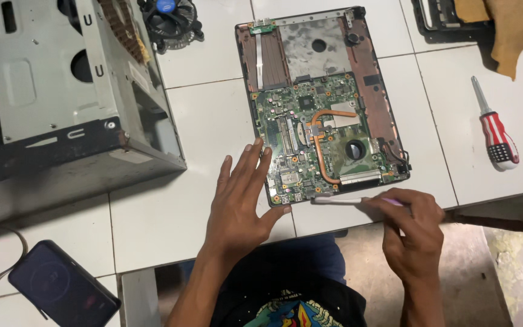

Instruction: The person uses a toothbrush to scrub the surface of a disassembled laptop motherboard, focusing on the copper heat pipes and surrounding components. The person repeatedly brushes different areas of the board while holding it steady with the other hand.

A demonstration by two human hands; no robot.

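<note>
1. Opened laptop base [325,103], green mainboard exposed w/ copper heat pipe [322,142], lies on the white tiled table [213,54], near its front edge, a bit right of centre.
2. Right hand [416,233] pinches a thin white-and-pink tool [349,200], fingers closed round its rear end; tip touches the base's front edge, about mid-way along.
3. Left hand [243,200] lies flat, fingers spread and released, grasping nothing; fingertips rest on the base's front-left corner, seemingly bracing it.
4. Step, as I judge it: prying or probing along the front edge. Next move likely calls for a steady tip, light force, left hand pinning the base.
5. Counts: 1 laptop base, 1 thin tool, 2 hands.
6. Further out: 1 red-and-white screwdriver [496,134] toward the right edge, 1 grey PC case [62,91] at the left, 1 round cooler fan [171,21] at the back edge, 1 dark phone [62,284] at the front-left corner, 1 tan cloth [516,27] at the back-right corner.
</note>
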